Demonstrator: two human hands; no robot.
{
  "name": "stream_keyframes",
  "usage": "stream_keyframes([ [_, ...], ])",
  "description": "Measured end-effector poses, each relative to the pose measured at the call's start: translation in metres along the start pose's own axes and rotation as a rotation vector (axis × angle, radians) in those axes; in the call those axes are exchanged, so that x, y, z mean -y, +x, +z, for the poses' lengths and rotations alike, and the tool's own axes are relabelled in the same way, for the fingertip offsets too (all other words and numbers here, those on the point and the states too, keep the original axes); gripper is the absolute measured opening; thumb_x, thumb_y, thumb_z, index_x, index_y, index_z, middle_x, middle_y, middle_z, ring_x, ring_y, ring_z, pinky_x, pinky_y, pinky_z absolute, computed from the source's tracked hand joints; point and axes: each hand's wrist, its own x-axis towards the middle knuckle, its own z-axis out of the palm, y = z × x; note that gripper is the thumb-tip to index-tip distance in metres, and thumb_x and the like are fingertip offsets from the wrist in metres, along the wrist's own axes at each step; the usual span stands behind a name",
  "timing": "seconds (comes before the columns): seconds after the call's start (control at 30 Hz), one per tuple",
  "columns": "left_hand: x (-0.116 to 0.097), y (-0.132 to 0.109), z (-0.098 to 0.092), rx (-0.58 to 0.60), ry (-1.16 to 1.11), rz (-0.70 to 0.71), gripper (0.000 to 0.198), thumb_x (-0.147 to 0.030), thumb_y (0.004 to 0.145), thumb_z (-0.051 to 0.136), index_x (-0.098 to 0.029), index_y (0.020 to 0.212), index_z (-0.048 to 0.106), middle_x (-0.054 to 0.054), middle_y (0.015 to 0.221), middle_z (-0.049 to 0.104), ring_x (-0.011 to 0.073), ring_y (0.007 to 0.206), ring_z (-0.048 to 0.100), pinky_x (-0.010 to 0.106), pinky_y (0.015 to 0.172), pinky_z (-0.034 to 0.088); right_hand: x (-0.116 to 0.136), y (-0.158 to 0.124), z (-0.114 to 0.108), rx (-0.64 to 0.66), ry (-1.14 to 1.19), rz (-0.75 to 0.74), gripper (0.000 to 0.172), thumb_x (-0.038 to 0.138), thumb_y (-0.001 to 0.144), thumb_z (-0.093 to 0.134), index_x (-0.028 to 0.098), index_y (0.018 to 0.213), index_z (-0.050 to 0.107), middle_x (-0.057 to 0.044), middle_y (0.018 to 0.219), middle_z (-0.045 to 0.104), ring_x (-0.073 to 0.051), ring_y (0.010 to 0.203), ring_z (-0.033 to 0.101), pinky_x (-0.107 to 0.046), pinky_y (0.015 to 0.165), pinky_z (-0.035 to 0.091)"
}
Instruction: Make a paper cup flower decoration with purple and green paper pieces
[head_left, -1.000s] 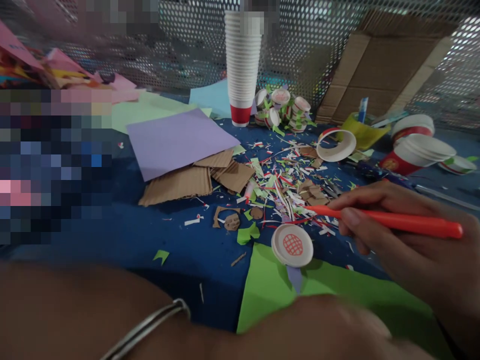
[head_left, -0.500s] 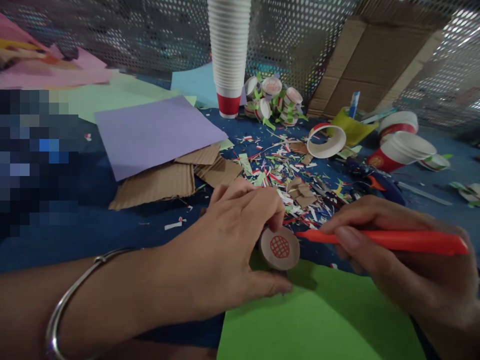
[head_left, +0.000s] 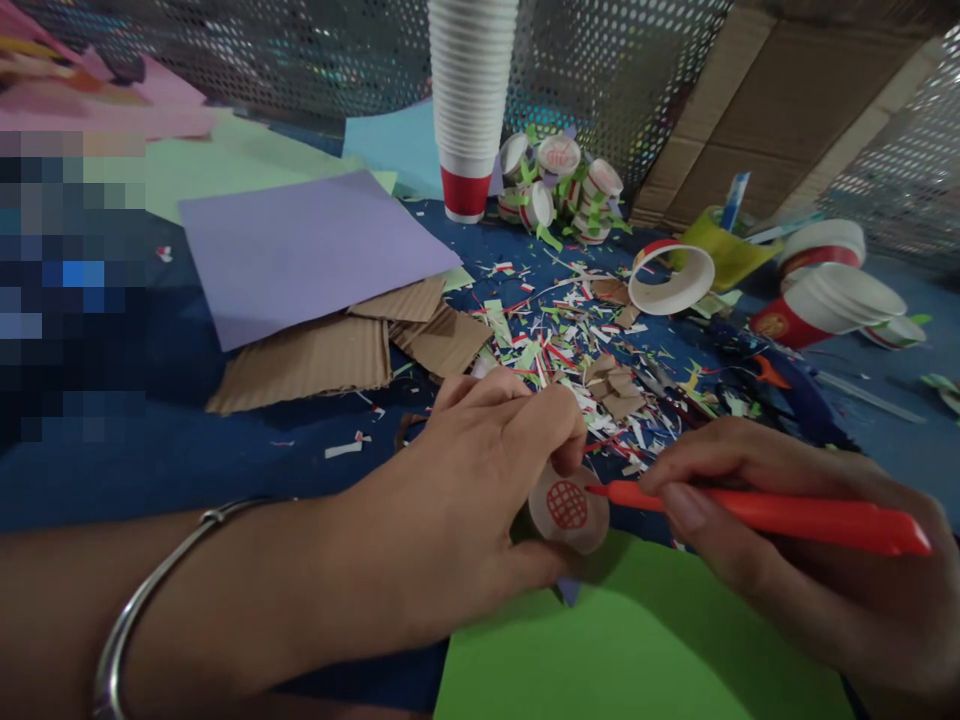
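Between the thumb and fingers of my left hand (head_left: 465, 500) is a small round paper piece (head_left: 567, 506), its pale face marked with a red circle filled with crossing lines. A purple paper tip pokes out below it. My right hand (head_left: 780, 540) grips a red marker (head_left: 780, 515), whose tip meets or nearly meets the right side of the drawn circle. Beneath both hands lies a bright green sheet (head_left: 637, 630). The left hand's far fingertips are partly hidden behind the knuckles.
Paper scraps (head_left: 555, 345) litter the blue table beyond my hands. Purple paper (head_left: 315, 250) lies over cardboard pieces (head_left: 315, 360) at left. Behind stand a cup stack (head_left: 472, 110) and small decorated paper rounds (head_left: 559, 155). A cut cup ring (head_left: 671, 278) and tipped cups (head_left: 832, 300) are at right.
The marker tip has moved from beyond the round piece's upper right edge onto or just over its face. The left hand still holds the piece, and the view has shifted slightly.
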Motion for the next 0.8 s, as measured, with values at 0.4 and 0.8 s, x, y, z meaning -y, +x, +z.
stream_keyframes([
  [0.4, -0.0025, 0.003, -0.0039, 0.033, -0.008, -0.013, 0.033, -0.032, 0.076, 0.076, -0.023, 0.086, 0.046, -0.001, 0.092, 0.065, 0.0235, 0.094, 0.054, 0.04, 0.08, 0.034, 0.0037, 0.002, 0.0033, 0.008, 0.039, 0.026, 0.015, 0.014, 0.088, 0.062, 0.027, 0.089, 0.068, 0.005, 0.073, 0.074, -0.01, 0.051, 0.063, -0.024, 0.044, 0.042],
  [0.8, -0.0033, 0.0042, -0.0035, 0.041, 0.0, -0.009, 0.033, -0.033, 0.078, 0.075, -0.023, 0.083, 0.044, -0.001, 0.089, 0.065, 0.0228, 0.091, 0.052, 0.04, 0.081, 0.032, 0.0055, 0.0002, 0.0039, -0.03, -0.056, 0.021, 0.014, 0.015, 0.088, 0.062, 0.028, 0.086, 0.066, 0.006, 0.068, 0.07, -0.008, 0.045, 0.058, -0.025, 0.044, 0.041],
])
